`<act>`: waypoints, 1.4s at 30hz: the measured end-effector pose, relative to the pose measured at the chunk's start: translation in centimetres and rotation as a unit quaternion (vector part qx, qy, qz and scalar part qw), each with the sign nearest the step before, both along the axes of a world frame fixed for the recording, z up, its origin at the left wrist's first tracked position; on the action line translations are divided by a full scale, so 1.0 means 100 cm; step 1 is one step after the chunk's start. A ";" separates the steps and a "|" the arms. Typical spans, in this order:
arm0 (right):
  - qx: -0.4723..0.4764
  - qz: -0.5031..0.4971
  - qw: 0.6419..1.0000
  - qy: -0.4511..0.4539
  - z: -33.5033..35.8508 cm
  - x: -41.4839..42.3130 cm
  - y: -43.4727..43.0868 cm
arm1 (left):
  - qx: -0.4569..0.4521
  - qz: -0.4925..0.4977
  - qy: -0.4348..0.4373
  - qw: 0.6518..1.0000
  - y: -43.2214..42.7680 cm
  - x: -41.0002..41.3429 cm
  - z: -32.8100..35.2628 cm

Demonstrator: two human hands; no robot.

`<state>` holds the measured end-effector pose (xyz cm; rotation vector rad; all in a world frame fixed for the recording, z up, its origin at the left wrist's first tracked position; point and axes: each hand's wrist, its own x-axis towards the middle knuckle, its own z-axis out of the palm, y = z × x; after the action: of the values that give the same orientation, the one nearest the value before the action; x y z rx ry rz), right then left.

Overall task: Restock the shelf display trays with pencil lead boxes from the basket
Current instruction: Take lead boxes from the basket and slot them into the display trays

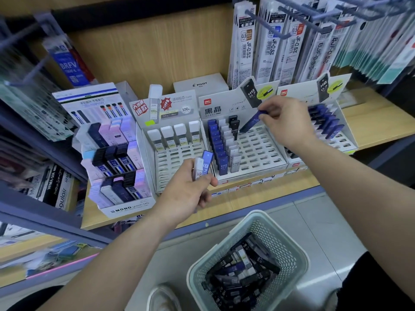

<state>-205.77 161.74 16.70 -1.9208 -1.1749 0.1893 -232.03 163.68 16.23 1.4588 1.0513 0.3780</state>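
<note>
A blue box (pixel 252 122) is pinched by its top end between the thumb and fingertips of the right hand (pixel 285 117). It's held tilted, low end down-left of the fingertips, right over the slotted tray (pixel 262 149). Whether it's touching the slots can't really be told. Two black boxes (pixel 234 127) are slotted just beside that low end. Further left of the fingers, a blue row (pixel 216 144) and a white row (pixel 231 144) are stood up in the same tray.

A pair of boxes (pixel 203 164), one white and one blue, is gripped between the thumb and curled fingers of the left hand (pixel 186 191), tops poking up above the knuckles. Just past those fingers a left tray (pixel 175 160) is seen with four white-capped boxes (pixel 173 136) along its back.

Below both hands a basket (pixel 258 215) is parked on the floor, piled with loose boxes (pixel 242 270). Behind the right wrist a right tray (pixel 343 140) is part-filled with blue ones. Refill packs (pixel 269 48) are hung above the right hand.
</note>
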 end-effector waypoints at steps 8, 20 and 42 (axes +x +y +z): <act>-0.015 0.033 0.999 -0.032 -0.012 -0.002 0.012 | -0.022 -0.010 -0.066 0.997 0.001 -0.008 0.002; 0.025 0.035 0.990 -0.132 -0.023 -0.003 0.021 | -0.014 -0.010 -0.080 0.997 -0.002 -0.013 0.006; -0.067 0.207 0.968 0.125 0.022 -0.084 -0.031 | 0.058 -0.005 -0.079 0.995 0.002 0.000 0.003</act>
<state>-214.15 158.61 18.91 -1.6817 -1.4033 0.7295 -232.05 163.85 16.49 1.5110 0.9076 0.5463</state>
